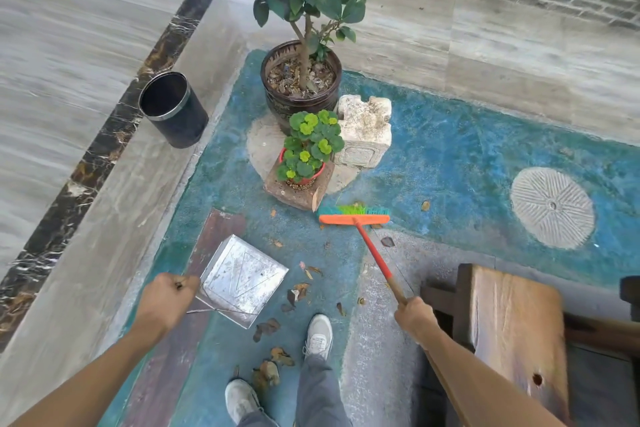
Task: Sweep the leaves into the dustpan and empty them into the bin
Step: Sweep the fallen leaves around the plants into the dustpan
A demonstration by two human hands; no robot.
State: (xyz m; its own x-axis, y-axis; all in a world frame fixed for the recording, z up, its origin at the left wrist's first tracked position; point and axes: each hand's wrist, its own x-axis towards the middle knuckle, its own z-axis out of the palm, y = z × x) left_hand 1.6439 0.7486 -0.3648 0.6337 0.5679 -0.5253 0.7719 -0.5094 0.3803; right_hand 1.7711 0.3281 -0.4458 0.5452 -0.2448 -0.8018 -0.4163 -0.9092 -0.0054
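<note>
Holding the broom [372,246] in our right hand [414,314], fingers wrapped tight round its stick, we reach the brush end far ahead. Our left hand [166,298] grips the dustpan [240,279] handle. The stick slants from the right hand up and left. Leaves [273,354] lie on the blue floor [450,156] between pan and brush, nearer the pan. The bin [173,109] stands well apart, past the left hand, by a big plant pot [299,107].

Dustpan [242,279]: square, scuffed metal, lying flat on the teal floor, near left. Leaves [298,291]: dry, brown, scattered just right of and nearer than the dustpan. Bin [175,109]: black, cylindrical, metal-rimmed, upright, open, far left.
</note>
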